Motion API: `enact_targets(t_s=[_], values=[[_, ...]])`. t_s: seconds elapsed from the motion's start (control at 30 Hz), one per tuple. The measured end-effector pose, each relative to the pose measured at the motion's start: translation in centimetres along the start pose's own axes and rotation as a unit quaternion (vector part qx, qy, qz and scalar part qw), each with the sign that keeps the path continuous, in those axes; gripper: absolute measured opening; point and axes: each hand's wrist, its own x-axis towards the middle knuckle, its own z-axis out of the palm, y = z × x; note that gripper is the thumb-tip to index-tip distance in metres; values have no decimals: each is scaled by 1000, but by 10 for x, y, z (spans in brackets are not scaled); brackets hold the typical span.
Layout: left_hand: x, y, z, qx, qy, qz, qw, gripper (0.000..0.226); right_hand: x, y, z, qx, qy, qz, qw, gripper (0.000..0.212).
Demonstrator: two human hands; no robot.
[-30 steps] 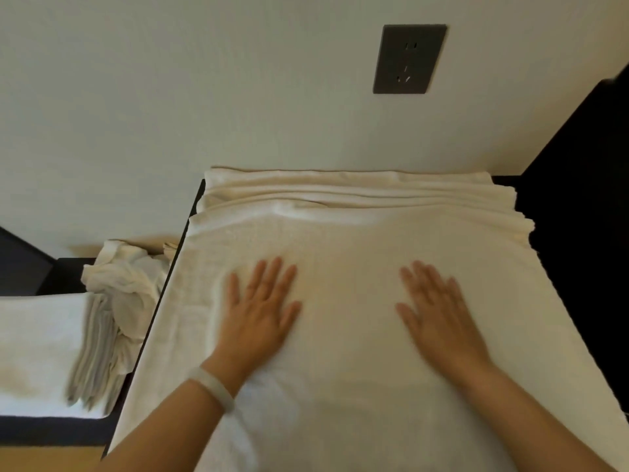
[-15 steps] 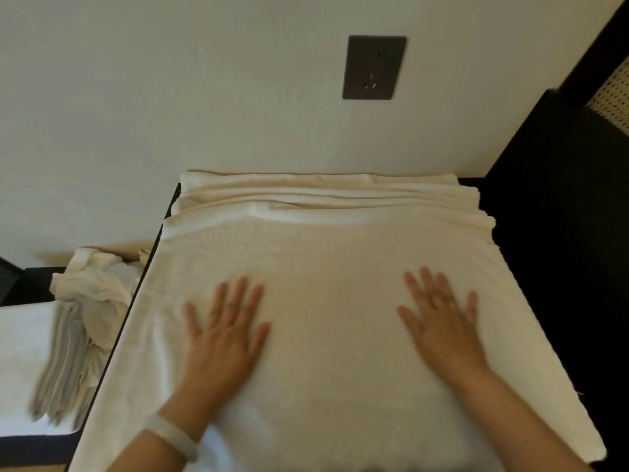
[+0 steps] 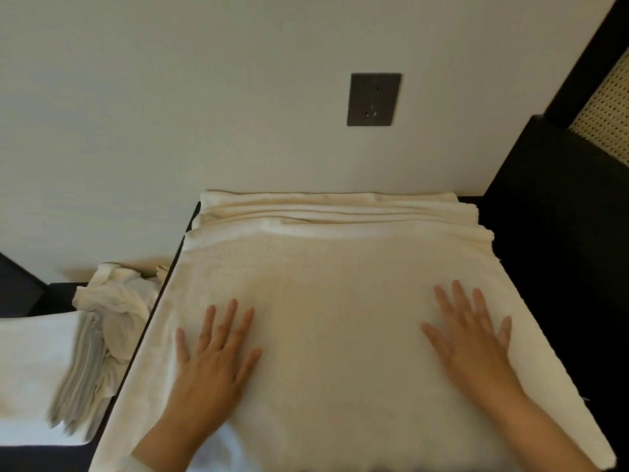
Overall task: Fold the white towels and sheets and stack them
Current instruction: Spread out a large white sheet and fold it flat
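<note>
Left hand (image 3: 212, 359): flat, fingers straight and spread, palm pressing on top towel (image 3: 323, 301), grasping nothing
Right hand (image 3: 473, 345): likewise flat and released, on same towel, well apart from left hand
Top towel: white, spread smooth beneath both hands, covering desk (image 3: 179, 247)
Beyond fingertips: stepped edges of folded white sheets (image 3: 333, 212) under the towel, against wall
Left of left hand, lower down: crumpled white cloth (image 3: 115, 301), folded pile (image 3: 78, 379) just beside it
Farther beyond fingertips, on wall: dark socket plate (image 3: 373, 99)
</note>
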Motion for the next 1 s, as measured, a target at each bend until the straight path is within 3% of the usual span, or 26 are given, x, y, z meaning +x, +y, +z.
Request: enact_targets(t_s=[0.17,0.33,0.53,0.73,0.9,1.0], values=[[-23,-4,8,44,-6,-4,999,75,-33,-26,32,-55,-39,-22,997,71],[28,-7,11,39,8,-22,999,71,32,-33,20,-61,-38,-41,997,75],[85,-5,-5,27,-36,-9,999,67,89,-65,-4,-42,-69,-23,996,69],[9,-1,13,41,6,103,994,64,-13,-108,42,-40,-6,-172,984,66],[-10,-50,3,24,38,11,999,64,-21,-39,36,-16,53,-9,998,68],[-26,-72,3,-5,52,-29,998,59,-27,-6,29,-24,44,88,995,68]])
